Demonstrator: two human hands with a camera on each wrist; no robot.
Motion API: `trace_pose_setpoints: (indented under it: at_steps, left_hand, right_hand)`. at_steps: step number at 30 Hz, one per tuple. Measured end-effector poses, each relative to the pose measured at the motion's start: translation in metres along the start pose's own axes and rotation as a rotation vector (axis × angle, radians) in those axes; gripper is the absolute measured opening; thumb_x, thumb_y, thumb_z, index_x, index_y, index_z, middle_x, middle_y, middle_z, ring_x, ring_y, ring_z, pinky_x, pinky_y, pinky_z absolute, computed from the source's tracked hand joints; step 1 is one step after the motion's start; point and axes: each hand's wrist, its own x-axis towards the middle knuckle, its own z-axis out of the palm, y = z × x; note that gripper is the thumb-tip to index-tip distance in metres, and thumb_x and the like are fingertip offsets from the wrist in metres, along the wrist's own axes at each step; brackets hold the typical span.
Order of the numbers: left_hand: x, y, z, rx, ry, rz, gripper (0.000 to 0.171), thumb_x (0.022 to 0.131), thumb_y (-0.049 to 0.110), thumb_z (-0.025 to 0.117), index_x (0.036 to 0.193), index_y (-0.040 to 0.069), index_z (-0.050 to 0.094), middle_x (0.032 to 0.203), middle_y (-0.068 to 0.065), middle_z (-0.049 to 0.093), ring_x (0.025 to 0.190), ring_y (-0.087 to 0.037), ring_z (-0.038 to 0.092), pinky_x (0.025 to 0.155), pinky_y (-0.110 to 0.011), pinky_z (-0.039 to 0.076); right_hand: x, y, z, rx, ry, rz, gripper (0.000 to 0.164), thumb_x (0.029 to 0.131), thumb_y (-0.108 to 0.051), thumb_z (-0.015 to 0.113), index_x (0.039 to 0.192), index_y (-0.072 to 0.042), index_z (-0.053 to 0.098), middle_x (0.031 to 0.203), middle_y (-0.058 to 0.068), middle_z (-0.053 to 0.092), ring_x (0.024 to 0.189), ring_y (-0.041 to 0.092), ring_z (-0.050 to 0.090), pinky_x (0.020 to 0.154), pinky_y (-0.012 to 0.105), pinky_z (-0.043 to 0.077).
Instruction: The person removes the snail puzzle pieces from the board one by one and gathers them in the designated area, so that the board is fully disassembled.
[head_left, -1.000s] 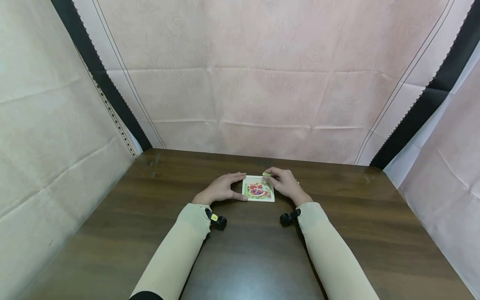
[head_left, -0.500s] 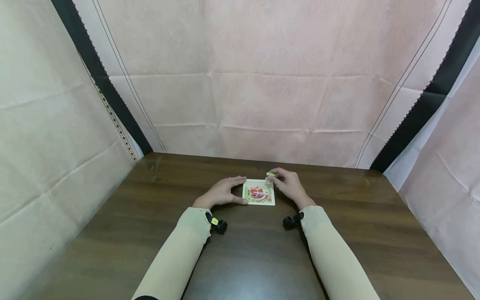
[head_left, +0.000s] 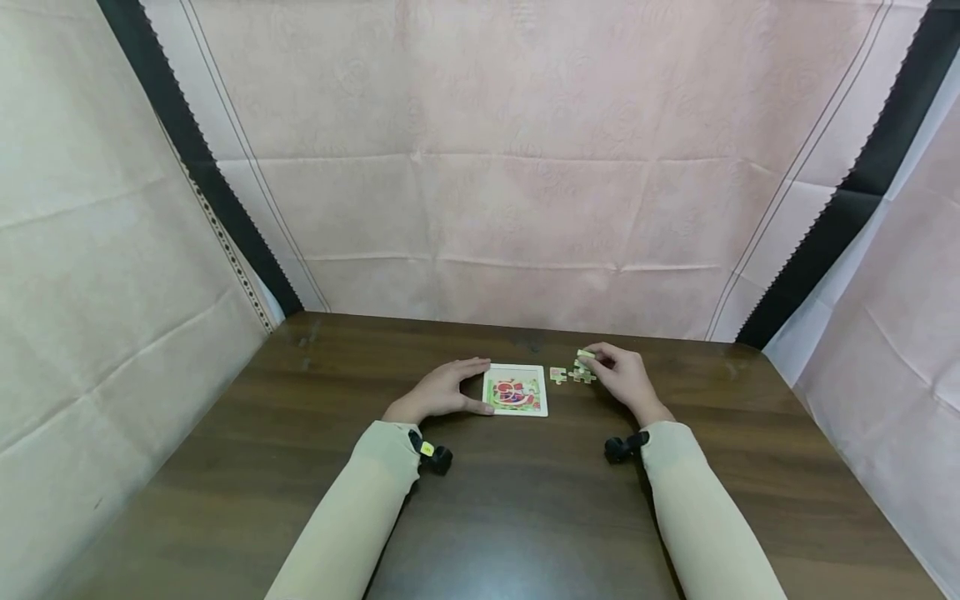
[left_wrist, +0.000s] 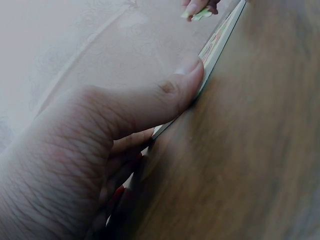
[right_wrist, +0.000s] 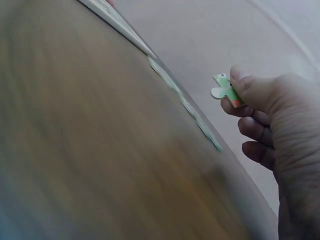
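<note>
A white-rimmed jigsaw puzzle tray (head_left: pixel 515 367) with a colourful fruit-like picture lies on the table. My left hand (head_left: pixel 441 392) holds its left side, the thumb (left_wrist: pixel 150 102) at the near corner and the fingers at the far corner. To the right of the tray, my right hand (head_left: pixel 626 382) pinches a small green puzzle piece (right_wrist: pixel 227 91) between thumb and fingertips, with its knob and a reddish patch showing. Beneath that hand several loose puzzle pieces (head_left: pixel 581 375) lie together, partly covered. Another loose piece (head_left: pixel 558 375) lies between them and the tray.
The brown wooden table (head_left: pixel 480 517) reaches to a pale fabric wall (head_left: pixel 517 208) at the back, with further pale cloth on both sides. A black wrist camera sits on each wrist.
My right hand has moved right from the tray's upper right corner with the puzzle piece pinched, and loose pieces now show beside the tray. The left hand stays at the tray's left side.
</note>
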Motion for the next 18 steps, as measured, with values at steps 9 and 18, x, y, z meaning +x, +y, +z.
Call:
trace_pose_setpoints:
  at_steps: [9,18]
  left_hand:
    - [0.001,-0.001,0.003,-0.009,0.0,0.005,0.098,0.076,0.069,0.076,0.157,0.026,0.039,0.163,0.003,0.031,0.151,-0.025,0.024,0.12,-0.051,0.022]
    - [0.001,-0.002,0.001,-0.01,0.005,0.003,0.098,0.076,0.068,0.076,0.157,0.026,0.039,0.163,0.003,0.031,0.151,-0.025,0.024,0.12,-0.05,0.021]
  right_hand:
    - [-0.013,0.025,-0.032,-0.063,-0.067,0.107,0.024,0.098,-0.039,0.067,0.108,-0.019,0.075,0.084,-0.003,0.07,0.077,0.018,0.062,0.067,0.036,0.049]
    - [-0.012,0.029,-0.037,-0.085,-0.135,0.138,0.025,0.095,-0.042,0.07,0.104,-0.019,0.078,0.094,0.001,0.071,0.083,0.02,0.062,0.075,0.04,0.049]
